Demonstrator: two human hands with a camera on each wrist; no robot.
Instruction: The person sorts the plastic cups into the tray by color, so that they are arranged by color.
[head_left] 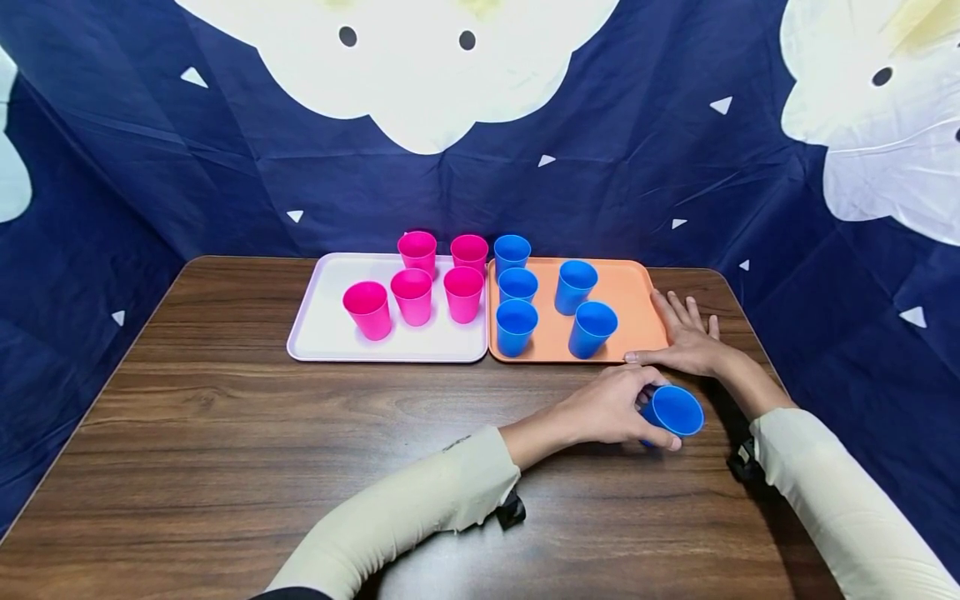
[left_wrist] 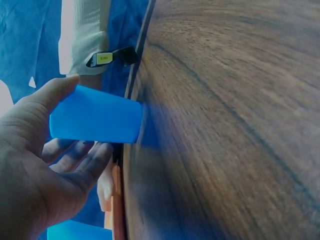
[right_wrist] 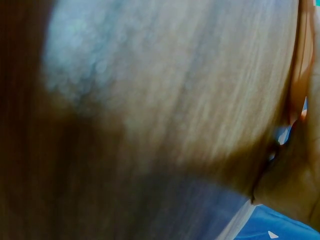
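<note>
My left hand [head_left: 617, 407] grips a blue cup [head_left: 677, 410], its thumb on the near side and its fingers on the far side. The left wrist view shows this cup [left_wrist: 95, 116] between thumb and fingers, its base close to the tabletop; I cannot tell whether it touches. My right hand [head_left: 686, 340] rests with spread fingers at the right edge of the orange tray [head_left: 633, 292], its thumb by the near corner. Several other blue cups [head_left: 592, 330] stand upright on that tray, toward its left and middle. In the right wrist view, only part of the right hand [right_wrist: 295, 175] shows.
A white tray [head_left: 322, 333] adjoins the orange one on the left, with several pink cups [head_left: 368, 310] upright on it. Both trays lie at the back of the brown wooden table [head_left: 262, 467]. A dark blue cloth [head_left: 637, 192] with white shapes hangs behind.
</note>
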